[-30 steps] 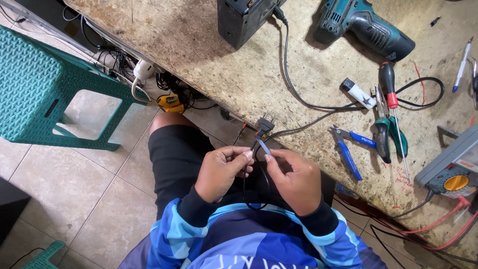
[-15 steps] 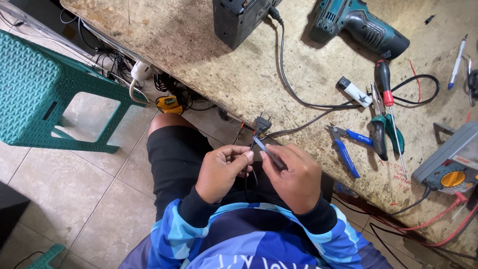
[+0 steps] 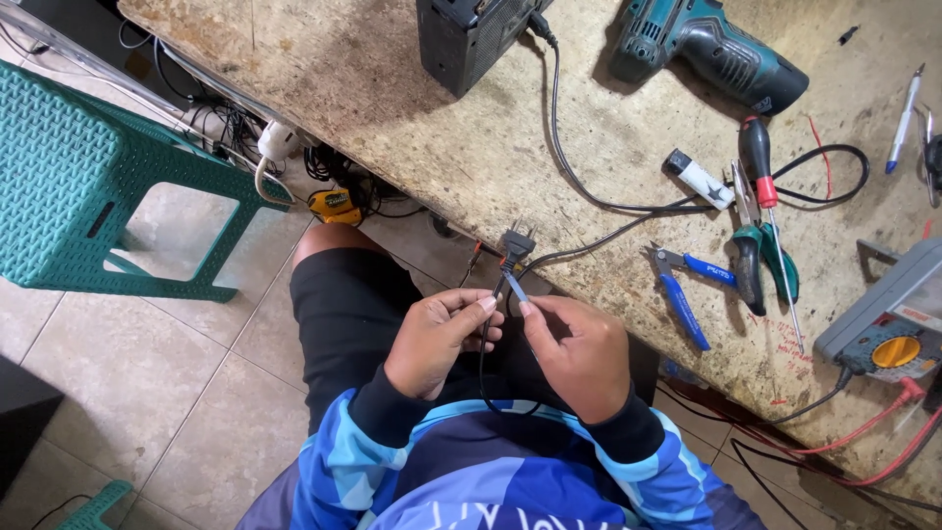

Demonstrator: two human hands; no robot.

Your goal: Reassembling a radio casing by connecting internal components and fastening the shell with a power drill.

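Over my lap, both hands pinch a thin black power cord (image 3: pixel 485 368) just below its two-pin plug (image 3: pixel 516 241). My left hand (image 3: pixel 439 339) grips the cord with thumb and forefinger. My right hand (image 3: pixel 579 353) holds a small grey-blue strip (image 3: pixel 514 285) against the cord near the plug. The cord (image 3: pixel 564 147) runs up over the workbench (image 3: pixel 392 108) to a black box (image 3: pixel 471 34) at the bench's far edge.
On the bench lie a teal power drill (image 3: pixel 706 49), blue-handled pliers (image 3: pixel 682 290), green-handled pliers (image 3: pixel 765 260), a red-handled screwdriver (image 3: pixel 760 167), a white lighter-like object (image 3: pixel 699 179), a pen (image 3: pixel 903 120) and a grey multimeter (image 3: pixel 888 329). A teal plastic stool (image 3: pixel 93 186) stands on the left.
My hands stay on the cord with small finger shifts; the view has moved slightly, and the plug sits a little higher against the bench edge.
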